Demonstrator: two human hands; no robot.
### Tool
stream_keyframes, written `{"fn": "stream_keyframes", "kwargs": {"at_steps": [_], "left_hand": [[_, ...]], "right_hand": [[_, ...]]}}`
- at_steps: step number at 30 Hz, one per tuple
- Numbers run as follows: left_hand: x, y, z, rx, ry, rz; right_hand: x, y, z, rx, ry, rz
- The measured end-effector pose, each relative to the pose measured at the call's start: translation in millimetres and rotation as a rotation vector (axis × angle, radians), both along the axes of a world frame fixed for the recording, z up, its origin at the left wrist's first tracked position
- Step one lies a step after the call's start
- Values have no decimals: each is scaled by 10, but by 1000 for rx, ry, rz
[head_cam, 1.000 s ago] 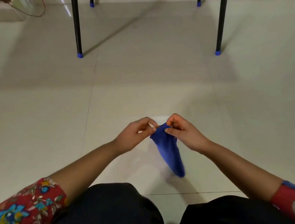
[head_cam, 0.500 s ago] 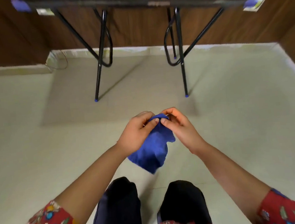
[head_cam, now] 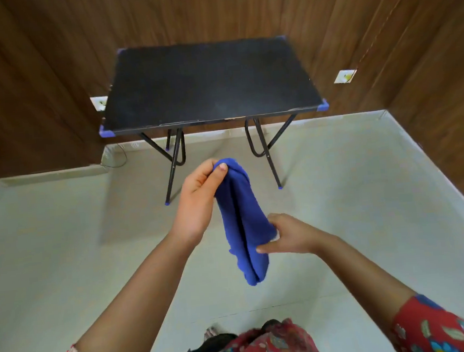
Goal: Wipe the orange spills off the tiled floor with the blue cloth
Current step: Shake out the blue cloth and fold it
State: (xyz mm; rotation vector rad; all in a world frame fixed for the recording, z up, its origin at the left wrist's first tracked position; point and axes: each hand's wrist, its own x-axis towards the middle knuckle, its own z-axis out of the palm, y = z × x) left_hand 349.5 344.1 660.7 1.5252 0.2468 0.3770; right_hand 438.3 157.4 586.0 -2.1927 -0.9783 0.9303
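Tiled floor, cloth hanging below left hand

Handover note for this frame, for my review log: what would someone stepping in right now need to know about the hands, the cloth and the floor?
The left hand pinches the top end of the blue cloth, held up in the air.
The right hand grips the cloth lower down, at its side.
The cloth hangs bunched lengthwise between the hands, off the tiled floor, in front of the black table.
Done: no orange spills show on the floor in view.
Left: spots outside the view cannot be ruled out; check, and wipe any that remain.
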Motion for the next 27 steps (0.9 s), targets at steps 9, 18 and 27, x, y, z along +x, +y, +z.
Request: {"fn": "stream_keyframes", "kwargs": {"at_steps": [9, 18, 27], "left_hand": [[-100, 571, 235, 214, 199, -70], [2, 1111, 771, 259, -16, 187], [-95, 1881, 767, 225, 95, 400]], "right_hand": [[-98, 231, 876, 230, -333, -155], [118, 317, 702, -221, -402, 53], [390, 566, 873, 186, 82, -367]]}}
